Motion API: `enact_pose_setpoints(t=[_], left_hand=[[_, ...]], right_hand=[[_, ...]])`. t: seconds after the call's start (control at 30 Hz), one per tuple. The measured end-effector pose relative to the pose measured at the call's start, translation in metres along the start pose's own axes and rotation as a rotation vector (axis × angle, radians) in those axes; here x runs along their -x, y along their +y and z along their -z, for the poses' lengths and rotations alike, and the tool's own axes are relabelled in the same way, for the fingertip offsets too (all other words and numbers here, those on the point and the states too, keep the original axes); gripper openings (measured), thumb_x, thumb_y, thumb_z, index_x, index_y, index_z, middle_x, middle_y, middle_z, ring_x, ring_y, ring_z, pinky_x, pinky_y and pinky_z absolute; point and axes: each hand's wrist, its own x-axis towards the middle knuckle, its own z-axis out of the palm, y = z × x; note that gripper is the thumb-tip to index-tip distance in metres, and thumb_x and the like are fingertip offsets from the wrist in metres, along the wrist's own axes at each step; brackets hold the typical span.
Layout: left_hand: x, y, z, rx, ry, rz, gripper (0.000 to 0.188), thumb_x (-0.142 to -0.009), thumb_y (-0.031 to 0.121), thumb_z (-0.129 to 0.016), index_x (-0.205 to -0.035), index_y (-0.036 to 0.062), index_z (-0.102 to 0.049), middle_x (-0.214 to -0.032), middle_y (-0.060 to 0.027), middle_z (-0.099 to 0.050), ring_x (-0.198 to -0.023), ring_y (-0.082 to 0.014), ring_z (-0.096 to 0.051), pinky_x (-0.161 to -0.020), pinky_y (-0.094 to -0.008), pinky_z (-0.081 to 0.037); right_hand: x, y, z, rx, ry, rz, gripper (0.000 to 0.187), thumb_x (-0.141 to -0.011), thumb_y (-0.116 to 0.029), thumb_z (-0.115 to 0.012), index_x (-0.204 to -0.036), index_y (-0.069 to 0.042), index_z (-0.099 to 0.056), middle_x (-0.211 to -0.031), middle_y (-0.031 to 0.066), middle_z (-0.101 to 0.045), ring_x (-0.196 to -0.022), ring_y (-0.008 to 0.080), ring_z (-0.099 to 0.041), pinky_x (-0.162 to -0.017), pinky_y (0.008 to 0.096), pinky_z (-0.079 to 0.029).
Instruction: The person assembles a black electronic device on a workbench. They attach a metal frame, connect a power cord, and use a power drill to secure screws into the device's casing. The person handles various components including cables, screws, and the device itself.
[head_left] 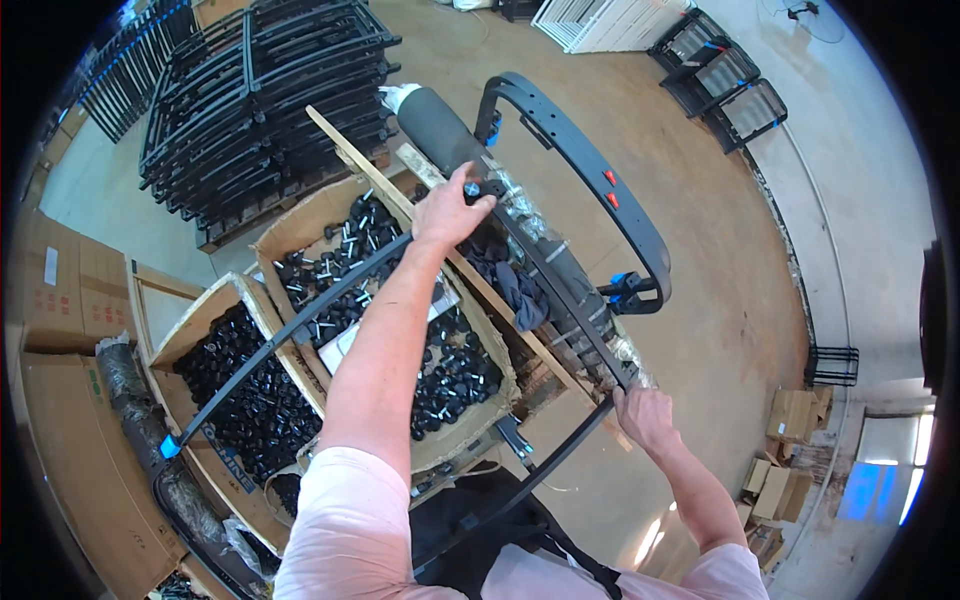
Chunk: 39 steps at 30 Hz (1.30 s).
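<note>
Frame [556,282] lies along wrapped rail [437,128], centre. Left hand [447,210] pinches its far corner; right hand [648,415] clasps its near corner. Left: open cartons [195,327] holding black knobs [240,395]. Far left: frame stack [265,115]. Right: brown floor [720,270], pale wall [870,190].

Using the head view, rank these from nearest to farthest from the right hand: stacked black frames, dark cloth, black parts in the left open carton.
From the right hand:
1. Dark cloth: ahead, to its left.
2. Black parts in the left open carton: farther left.
3. Stacked black frames: upper left, beyond the cartons.
</note>
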Motion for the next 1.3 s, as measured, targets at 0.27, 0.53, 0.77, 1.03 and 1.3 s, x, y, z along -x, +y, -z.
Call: enact_pose_setpoints(t=[0.27, 0.53, 0.77, 1.03, 1.3], left_hand=[[-0.027, -0.080, 0.063, -0.296, 0.171, 0.085, 0.058, -0.097, 0.046, -0.073, -0.139, 0.0113, -0.055, -0.111, -0.0223, -0.076, -0.105, -0.0397, -0.075, -0.085, -0.0543, -0.059], [-0.015, -0.027, 0.038, -0.273, 0.410, -0.112, 0.073, -0.094, 0.056, -0.073, -0.143, 0.0050, -0.058, -0.126, -0.0240, -0.069, -0.116, -0.0419, -0.068, -0.100, -0.0524, -0.054], [-0.010, -0.052, 0.064, -0.289, 0.253, 0.025, 0.057, -0.095, 0.050, -0.075, -0.128, 0.0052, -0.063, -0.117, -0.0202, -0.072, -0.110, -0.0377, -0.072, -0.093, -0.0507, -0.058], [-0.007, 0.011, 0.038, -0.516, 0.234, -0.066, 0.074, -0.095, 0.071, -0.063, -0.117, 0.0002, -0.064, -0.106, -0.0244, -0.076, -0.101, -0.0381, -0.075, -0.086, -0.0499, -0.060], [-0.037, 0.021, 0.004, -0.789, -0.044, -0.305, 0.044, -0.099, 0.051, -0.069, -0.106, 0.0088, -0.077, -0.105, -0.0105, -0.080, -0.104, -0.0284, -0.077, -0.089, -0.0454, -0.060]], right_hand=[[0.001, -0.005, -0.001, 0.064, 0.025, 0.014, 0.057, -0.108, -0.044, -0.050, -0.078, -0.001, -0.073, -0.072, 0.0236, -0.073, -0.068, 0.0406, -0.075, -0.063, 0.0509, -0.060], [-0.002, -0.007, 0.004, -0.011, -0.066, -0.047, 0.058, -0.109, -0.045, -0.049, -0.081, 0.000, -0.074, -0.073, 0.0240, -0.073, -0.072, 0.0412, -0.075, -0.067, 0.0536, -0.059], [0.004, 0.001, -0.007, 0.023, 0.016, -0.032, 0.059, -0.108, -0.046, -0.051, -0.078, -0.002, -0.074, -0.071, 0.0216, -0.072, -0.069, 0.0397, -0.074, -0.065, 0.0514, -0.059], [0.000, 0.004, -0.005, 0.021, 0.003, 0.015, 0.058, -0.107, -0.047, -0.053, -0.079, -0.002, -0.076, -0.071, 0.0218, -0.073, -0.069, 0.0382, -0.076, -0.064, 0.0487, -0.061], [0.014, 0.003, 0.018, -0.061, 0.028, 0.065, 0.045, -0.101, -0.041, -0.066, -0.107, 0.003, -0.069, -0.081, 0.0231, -0.075, -0.079, 0.0394, -0.077, -0.068, 0.0496, -0.061]])
